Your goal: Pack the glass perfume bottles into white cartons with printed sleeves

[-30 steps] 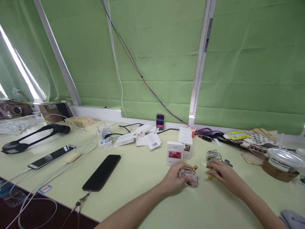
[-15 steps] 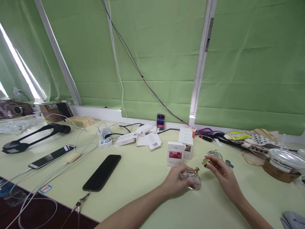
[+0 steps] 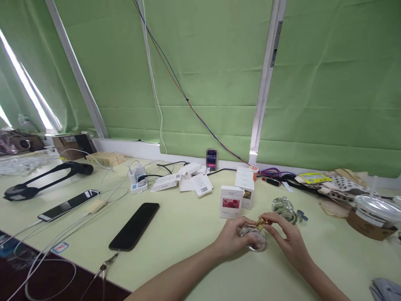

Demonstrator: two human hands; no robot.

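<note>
My left hand (image 3: 233, 238) is closed around a round clear glass bottle (image 3: 257, 242), which looks like a perfume bottle and is tilted with its neck to the upper right. My right hand (image 3: 283, 238) pinches a small gold cap (image 3: 261, 222) at the bottle's neck; the fingers partly hide where cap and neck meet. Behind my right hand, other clear glass bottles (image 3: 283, 209) lie on the table beside small dark round discs (image 3: 302, 216). A white box with a pink flower picture (image 3: 231, 202) stands open just behind my left hand.
More white boxes (image 3: 244, 180) stand behind the flower box, with flattened cartons (image 3: 196, 182) to their left. A black phone (image 3: 134, 227), a power strip (image 3: 138, 180) and cables occupy the left. A lidded plastic cup (image 3: 374, 213) stands at right.
My right hand has moved left and down, bringing the gold cap from beside the bottle onto its neck. My left hand still holds the bottle in nearly the same place.
</note>
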